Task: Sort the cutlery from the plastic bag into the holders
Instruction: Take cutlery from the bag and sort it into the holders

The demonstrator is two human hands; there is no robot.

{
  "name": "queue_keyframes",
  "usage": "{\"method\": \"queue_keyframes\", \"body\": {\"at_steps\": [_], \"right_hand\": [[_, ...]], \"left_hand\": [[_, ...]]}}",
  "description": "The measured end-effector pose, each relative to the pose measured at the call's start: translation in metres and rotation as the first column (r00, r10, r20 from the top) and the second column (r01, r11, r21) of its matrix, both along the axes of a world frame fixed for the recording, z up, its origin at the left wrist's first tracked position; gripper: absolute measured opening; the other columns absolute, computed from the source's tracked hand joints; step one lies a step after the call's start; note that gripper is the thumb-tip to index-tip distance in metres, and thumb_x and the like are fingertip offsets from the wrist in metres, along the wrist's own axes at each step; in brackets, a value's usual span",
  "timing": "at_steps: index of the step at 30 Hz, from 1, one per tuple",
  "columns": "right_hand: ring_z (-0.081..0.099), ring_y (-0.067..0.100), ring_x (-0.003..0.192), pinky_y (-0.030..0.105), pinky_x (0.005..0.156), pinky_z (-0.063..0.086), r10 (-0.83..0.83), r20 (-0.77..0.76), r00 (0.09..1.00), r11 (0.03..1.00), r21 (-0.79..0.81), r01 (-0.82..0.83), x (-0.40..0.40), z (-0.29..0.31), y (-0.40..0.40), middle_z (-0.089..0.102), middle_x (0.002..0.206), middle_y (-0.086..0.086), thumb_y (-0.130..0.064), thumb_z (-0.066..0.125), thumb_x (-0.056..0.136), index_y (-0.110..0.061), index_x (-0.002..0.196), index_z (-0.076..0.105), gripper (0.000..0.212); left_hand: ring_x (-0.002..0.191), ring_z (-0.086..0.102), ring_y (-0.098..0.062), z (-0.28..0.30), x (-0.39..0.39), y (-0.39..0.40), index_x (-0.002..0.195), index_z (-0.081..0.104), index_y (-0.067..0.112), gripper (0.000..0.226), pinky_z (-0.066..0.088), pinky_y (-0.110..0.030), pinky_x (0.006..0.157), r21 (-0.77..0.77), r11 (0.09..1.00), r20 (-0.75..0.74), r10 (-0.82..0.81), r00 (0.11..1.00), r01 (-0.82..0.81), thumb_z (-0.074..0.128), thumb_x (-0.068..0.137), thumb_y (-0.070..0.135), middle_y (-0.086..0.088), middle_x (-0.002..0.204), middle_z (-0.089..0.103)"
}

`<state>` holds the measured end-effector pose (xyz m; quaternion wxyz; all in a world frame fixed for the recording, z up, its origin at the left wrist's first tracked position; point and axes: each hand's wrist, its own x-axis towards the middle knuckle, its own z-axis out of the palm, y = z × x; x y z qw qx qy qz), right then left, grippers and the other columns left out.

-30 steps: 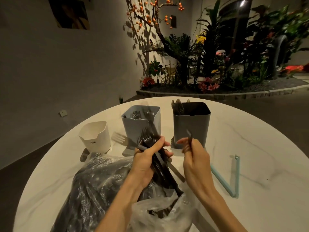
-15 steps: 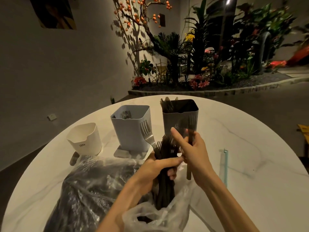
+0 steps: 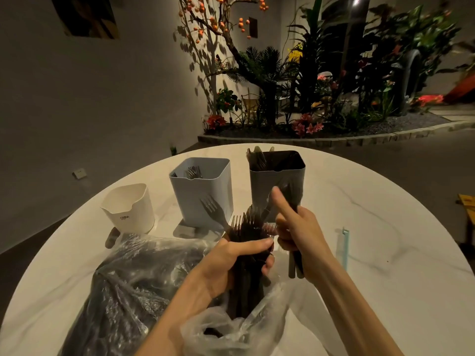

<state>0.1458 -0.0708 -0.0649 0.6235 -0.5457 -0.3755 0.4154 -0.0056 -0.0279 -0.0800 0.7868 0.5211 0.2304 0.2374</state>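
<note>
Cutlery (image 3: 246,255) stands bunched in the left hand (image 3: 226,263) above the plastic bag (image 3: 144,291), the right hand (image 3: 300,235) clamped on a few pieces just before the dark holder (image 3: 277,181), with much apparently left to sort.

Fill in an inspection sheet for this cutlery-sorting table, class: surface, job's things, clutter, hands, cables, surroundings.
Surface: round white marble-look table.
Job's things: crinkled clear plastic bag of dark cutlery; white round holder, contents unseen; pale blue square holder with forks; dark grey square holder with cutlery.
Clutter: pale blue bag clip at the right.
Hands: left hand grips a bundle of dark forks above the bag; right hand holds a few dark utensils, forefinger raised.
Cables: nothing seen.
Surroundings: plain wall, planted bed with orange-fruited tree.
</note>
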Motion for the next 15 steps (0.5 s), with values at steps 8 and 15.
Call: {"method": "queue_keyframes", "body": {"at_steps": [8, 15], "right_hand": [[0.033, 0.005, 0.046, 0.017, 0.041, 0.032, -0.242, -0.583, 0.776, 0.872, 0.221, 0.437, 0.037, 0.018, -0.014, 0.037, 0.058, -0.006, -0.037, 0.049, 0.103, -0.015, 0.078, 0.054, 0.034], [0.058, 0.008, 0.059, 0.021, 0.056, 0.045, -0.045, 0.017, 0.999, 0.982, 0.185, 0.041, 0.001, 0.007, -0.004, 0.060, 0.064, -0.005, -0.037, 0.049, 0.102, -0.012, 0.088, 0.061, 0.031]], "left_hand": [[0.062, 0.052, -0.016, -0.009, 0.006, 0.004, 0.112, 0.063, -0.001, 0.022, 0.046, -0.023, 0.056, -0.102, 0.994, 0.050, 0.053, 0.997, -0.047, 0.065, 0.092, 0.007, -0.014, 0.088, 0.063], [0.052, 0.032, -0.010, -0.007, 0.017, 0.002, 0.115, 0.058, 0.002, 0.022, 0.029, -0.020, 0.044, -0.017, 0.973, 0.004, 0.229, 0.974, -0.228, 0.063, 0.094, 0.004, -0.002, 0.066, 0.049]]}}
